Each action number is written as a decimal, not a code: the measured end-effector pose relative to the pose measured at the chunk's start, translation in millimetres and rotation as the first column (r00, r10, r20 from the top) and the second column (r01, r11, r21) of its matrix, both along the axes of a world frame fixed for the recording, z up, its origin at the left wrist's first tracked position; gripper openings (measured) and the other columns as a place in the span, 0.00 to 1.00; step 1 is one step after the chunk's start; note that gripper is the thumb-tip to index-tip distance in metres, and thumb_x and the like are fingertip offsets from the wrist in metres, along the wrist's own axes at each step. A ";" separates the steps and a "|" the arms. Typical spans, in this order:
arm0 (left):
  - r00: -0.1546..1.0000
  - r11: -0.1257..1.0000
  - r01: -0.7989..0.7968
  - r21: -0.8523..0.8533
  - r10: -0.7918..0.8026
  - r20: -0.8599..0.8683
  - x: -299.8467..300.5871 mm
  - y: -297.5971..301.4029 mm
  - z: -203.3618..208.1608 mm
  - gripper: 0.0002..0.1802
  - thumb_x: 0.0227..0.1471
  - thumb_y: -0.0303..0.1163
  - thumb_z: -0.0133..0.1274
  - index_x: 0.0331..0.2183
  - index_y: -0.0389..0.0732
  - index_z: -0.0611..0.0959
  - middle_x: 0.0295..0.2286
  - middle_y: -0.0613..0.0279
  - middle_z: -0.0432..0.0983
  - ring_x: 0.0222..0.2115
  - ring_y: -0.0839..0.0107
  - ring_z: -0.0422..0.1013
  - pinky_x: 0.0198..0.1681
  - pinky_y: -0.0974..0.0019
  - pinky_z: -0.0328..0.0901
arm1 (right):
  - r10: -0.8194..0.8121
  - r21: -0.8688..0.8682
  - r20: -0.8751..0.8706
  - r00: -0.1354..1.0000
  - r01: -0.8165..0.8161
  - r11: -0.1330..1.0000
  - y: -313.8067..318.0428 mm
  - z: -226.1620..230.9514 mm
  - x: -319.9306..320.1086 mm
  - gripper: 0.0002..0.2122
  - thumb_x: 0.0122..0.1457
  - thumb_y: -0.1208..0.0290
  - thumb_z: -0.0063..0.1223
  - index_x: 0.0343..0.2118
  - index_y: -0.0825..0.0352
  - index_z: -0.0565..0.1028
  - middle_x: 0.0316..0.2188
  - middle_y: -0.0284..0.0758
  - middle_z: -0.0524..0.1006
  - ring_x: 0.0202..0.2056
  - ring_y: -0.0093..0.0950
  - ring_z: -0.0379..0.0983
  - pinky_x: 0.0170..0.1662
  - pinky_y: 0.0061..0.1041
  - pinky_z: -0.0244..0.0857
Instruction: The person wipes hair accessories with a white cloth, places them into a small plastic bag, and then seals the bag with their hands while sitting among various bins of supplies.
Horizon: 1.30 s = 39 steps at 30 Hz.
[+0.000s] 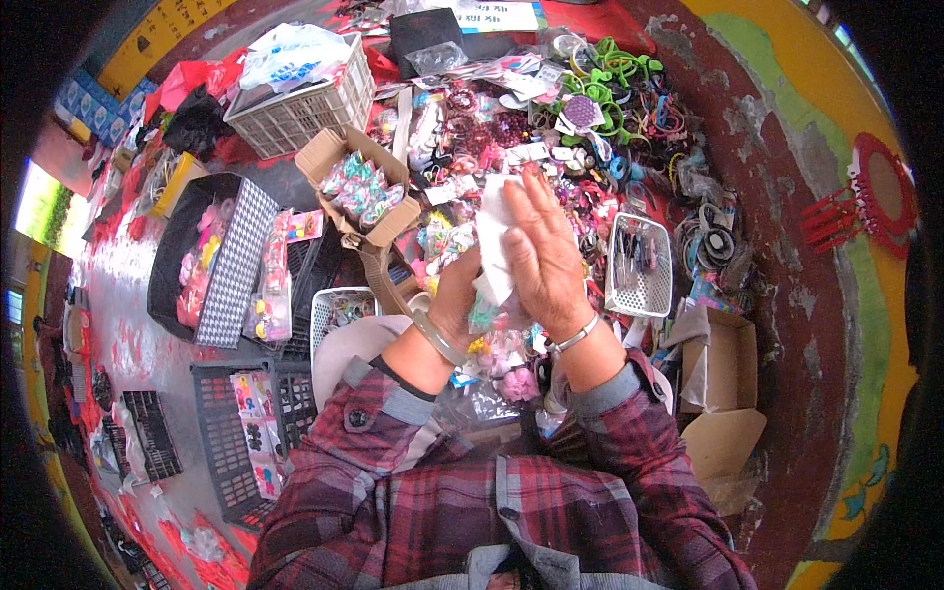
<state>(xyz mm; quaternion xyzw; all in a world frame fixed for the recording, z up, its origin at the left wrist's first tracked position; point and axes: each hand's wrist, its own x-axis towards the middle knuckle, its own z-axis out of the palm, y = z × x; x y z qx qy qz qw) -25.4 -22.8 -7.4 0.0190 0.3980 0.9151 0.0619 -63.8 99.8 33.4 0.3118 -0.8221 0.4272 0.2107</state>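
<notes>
A white card stands upright between my hands, with a clear plastic packet of pale green contents below it. My left hand is closed at the lower left of the card, its fingertips hidden behind the card and packet. On the other side my right hand presses against the card with long, straight fingers, the thumb lying over the card's edge. Beneath and beyond both hands spreads a pile of hair accessories in many colours. Close below the packet lies a pink fluffy ball among small plastic bags.
White plastic baskets stand right and left of my hands. An open cardboard box of wrapped pieces is ahead left, near a beige crate. Farther left are a houndstooth box and dark crate. Another cardboard box sits right.
</notes>
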 end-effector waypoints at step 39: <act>0.982 0.930 -0.104 0.354 0.040 0.184 -21.7 -4.1 13.0 0.25 0.55 0.49 0.42 0.45 0.39 0.71 0.38 0.57 0.74 0.36 0.65 0.73 0.36 0.60 0.71 | 0.636 -0.869 0.494 0.592 0.318 0.379 29.8 -3.1 -19.5 0.17 0.61 0.66 0.39 0.47 0.73 0.66 0.42 0.41 0.72 0.43 0.35 0.72 0.44 0.31 0.68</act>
